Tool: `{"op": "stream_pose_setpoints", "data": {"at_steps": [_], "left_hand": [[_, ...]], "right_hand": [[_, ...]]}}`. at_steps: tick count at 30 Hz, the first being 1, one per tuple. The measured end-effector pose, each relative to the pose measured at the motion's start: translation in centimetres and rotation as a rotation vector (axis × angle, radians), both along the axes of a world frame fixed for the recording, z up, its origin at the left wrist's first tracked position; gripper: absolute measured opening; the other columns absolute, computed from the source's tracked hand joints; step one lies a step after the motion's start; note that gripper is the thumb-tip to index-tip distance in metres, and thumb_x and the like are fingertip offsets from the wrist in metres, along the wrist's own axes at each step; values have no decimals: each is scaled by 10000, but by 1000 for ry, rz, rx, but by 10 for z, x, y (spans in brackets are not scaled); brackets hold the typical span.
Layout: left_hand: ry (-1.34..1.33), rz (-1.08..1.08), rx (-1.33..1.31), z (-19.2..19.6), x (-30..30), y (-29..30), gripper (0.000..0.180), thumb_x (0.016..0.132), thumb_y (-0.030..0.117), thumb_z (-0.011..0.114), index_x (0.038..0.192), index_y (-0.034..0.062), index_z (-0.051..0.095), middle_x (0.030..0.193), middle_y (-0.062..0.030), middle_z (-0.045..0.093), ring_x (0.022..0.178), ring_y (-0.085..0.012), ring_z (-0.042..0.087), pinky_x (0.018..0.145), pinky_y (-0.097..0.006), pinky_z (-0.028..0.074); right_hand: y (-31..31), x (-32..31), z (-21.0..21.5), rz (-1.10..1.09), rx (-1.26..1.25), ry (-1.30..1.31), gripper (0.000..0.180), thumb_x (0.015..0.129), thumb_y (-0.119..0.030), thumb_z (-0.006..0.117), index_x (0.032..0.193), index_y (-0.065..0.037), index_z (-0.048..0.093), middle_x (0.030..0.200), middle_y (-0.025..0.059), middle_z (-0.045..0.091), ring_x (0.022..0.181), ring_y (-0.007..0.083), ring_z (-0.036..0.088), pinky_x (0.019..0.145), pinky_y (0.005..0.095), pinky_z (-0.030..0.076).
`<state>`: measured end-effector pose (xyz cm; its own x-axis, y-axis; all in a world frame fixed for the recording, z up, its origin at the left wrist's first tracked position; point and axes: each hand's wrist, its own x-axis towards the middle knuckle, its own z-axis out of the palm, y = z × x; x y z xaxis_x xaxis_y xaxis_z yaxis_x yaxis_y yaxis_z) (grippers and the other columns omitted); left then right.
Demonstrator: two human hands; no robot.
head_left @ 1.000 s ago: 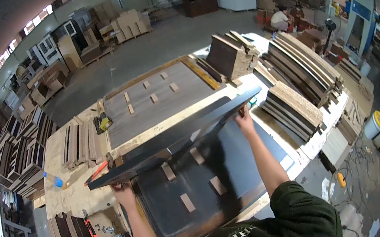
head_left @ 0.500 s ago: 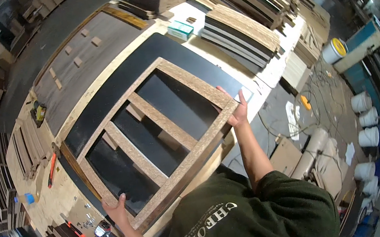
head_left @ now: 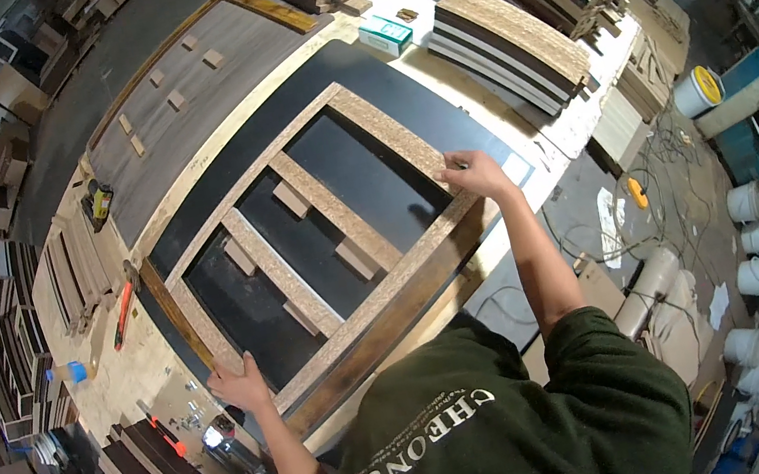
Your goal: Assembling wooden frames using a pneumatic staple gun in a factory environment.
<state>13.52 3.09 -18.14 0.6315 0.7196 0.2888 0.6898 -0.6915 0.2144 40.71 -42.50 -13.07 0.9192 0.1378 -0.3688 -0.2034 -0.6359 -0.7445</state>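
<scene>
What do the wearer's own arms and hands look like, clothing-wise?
Left hand and right hand bare: no gloves or watch visible. Forearms uncovered. Dark green sleeves end near the elbows; matching top has pale lettering.

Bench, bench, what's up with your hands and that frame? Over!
Left hand at frame's left side, right hand at right corner. Frame over black panel. Blocks showing through openings. Hammer off left, clear.
</scene>
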Motion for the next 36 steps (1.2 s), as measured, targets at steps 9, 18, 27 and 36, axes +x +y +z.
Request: {"op": "stream_pose_setpoints", "data": {"at_steps": [9, 18, 27, 36], "left_hand": [[8, 39, -30, -4, 1, -12, 639, 665, 307, 754, 1177, -3, 531, 1100, -183, 469, 1050, -368, 439, 890, -471, 379], [-51, -6, 15, -18, -18, -10, 659, 695, 300, 729, 1225, -16, 498, 1277, -178, 401, 1196, -365, 357, 961, -497, 297], [-91, 22, -128, -22, -17, -18, 719, 717, 267, 723, 1313, 26, 402, 1324, -180, 371, 1248, -377, 325, 1039, -509, 228], [-48, 28, -87, -18, -20, -19, 711, 744, 326, 683, 1322, 37, 387, 1364, -147, 353, 1289, -342, 294, 1001, -558, 259]], "right_hand": [[23, 1, -10, -60, -341, -326, 522, 637, -228, 772, 1088, -18, 612, 1057, 176, 589, 993, 331, 578, 872, 382, 464], [28, -1, -14, -39, -371, -289, 555, 613, -290, 780, 1086, -41, 631, 1042, 167, 618, 954, 312, 606, 847, 374, 478], [21, -2, -11, 5, -301, -324, 451, 607, -225, 793, 977, -11, 649, 909, 146, 667, 854, 285, 640, 780, 366, 489], [27, -7, -12, 36, -462, -314, 498, 659, -323, 777, 1020, -11, 633, 936, 157, 672, 902, 300, 637, 795, 378, 490]]}}
